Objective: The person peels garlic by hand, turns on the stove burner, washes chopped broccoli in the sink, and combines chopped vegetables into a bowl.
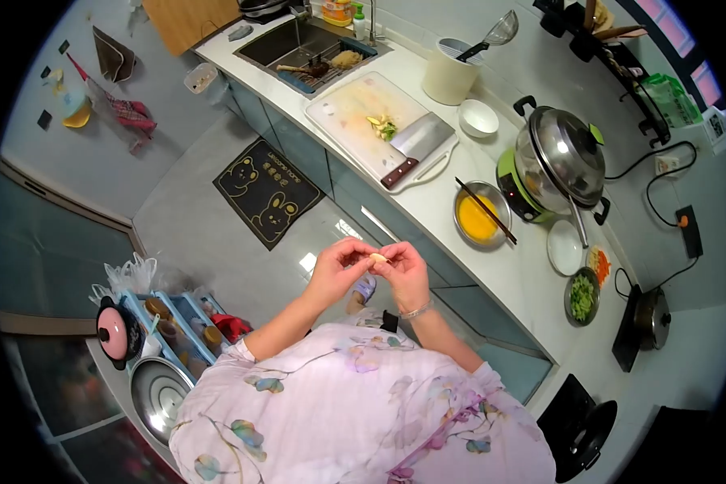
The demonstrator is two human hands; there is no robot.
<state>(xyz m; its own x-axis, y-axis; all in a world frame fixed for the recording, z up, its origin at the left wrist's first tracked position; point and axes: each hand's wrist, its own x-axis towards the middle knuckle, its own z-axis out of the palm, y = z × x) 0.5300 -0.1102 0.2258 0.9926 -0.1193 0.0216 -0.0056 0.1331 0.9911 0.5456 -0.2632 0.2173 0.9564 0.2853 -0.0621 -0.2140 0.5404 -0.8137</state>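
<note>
My left hand (341, 268) and my right hand (404, 273) meet in front of my body, above the floor beside the counter. Between their fingertips is a small pale piece (377, 258), possibly a garlic clove. On the counter, a white cutting board (343, 113) holds chopped green and pale bits (383, 127) and a cleaver (422, 143) with a brown handle. Right of the board, a metal bowl of yellow beaten egg (476, 218) has dark chopsticks (486, 211) across it.
The sink (298, 48) is at the back left. A lidded pot (569, 149) stands on a green cooker (515, 189). Near it are a white bowl (479, 118), a bowl of chopped greens (581, 298) and a white container (452, 74). A mat (268, 194) lies on the floor.
</note>
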